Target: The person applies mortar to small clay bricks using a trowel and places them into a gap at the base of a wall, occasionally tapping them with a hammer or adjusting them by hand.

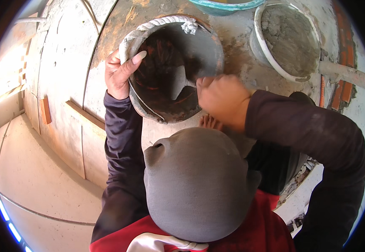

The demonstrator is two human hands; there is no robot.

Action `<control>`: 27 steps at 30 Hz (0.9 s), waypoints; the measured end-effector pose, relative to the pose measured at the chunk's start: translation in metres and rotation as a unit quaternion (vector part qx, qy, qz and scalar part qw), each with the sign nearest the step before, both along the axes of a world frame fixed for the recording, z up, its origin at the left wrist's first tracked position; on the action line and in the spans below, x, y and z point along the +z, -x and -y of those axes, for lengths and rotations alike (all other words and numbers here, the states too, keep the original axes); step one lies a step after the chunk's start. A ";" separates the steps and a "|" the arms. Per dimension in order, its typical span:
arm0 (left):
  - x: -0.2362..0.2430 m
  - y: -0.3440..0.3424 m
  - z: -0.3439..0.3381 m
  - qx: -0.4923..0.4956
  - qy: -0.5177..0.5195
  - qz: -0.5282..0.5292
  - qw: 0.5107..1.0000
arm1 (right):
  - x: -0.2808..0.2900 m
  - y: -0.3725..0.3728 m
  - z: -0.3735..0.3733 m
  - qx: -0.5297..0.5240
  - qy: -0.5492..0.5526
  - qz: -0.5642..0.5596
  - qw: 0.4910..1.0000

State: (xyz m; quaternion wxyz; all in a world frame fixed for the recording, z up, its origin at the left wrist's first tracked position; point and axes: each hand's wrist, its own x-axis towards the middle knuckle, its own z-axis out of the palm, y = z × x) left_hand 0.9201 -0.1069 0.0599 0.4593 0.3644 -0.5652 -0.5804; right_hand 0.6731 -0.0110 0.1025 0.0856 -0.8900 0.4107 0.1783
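Note:
A dark round bucket [205, 46] stands before me with its mouth facing up, a twisted white rope [161, 22] running along its far left rim. My left hand [121, 77] is closed over the left rim, its thumb lying inside the edge. Inside the bucket is the grey blade of a trowel [178, 82], close to the dark, smeared wall. My right hand [224, 96] is wrapped round the trowel's handle above the near right rim, slightly blurred. The fingers hide most of that handle.
To the right stands a pale-rimmed bucket [263, 45] filled with grey mortar, beside a long pale bar [346, 74]. A turquoise basin [216, 8] is at the far edge. Red bricks [338, 95] line the right. A wooden strip [83, 113] lies left; my bare foot [209, 122] is near the bucket.

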 end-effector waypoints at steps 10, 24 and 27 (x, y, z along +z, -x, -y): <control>-0.004 -0.006 0.004 -0.008 -0.065 -0.141 0.988 | 0.015 -0.021 0.024 -0.077 -0.022 0.241 0.967; -0.011 0.002 0.013 0.019 -0.036 -0.099 0.994 | 0.063 0.006 0.022 0.012 0.004 0.287 0.958; -0.027 -0.014 0.015 0.018 -0.008 -0.055 0.998 | 0.042 0.007 0.024 0.056 0.057 0.212 0.974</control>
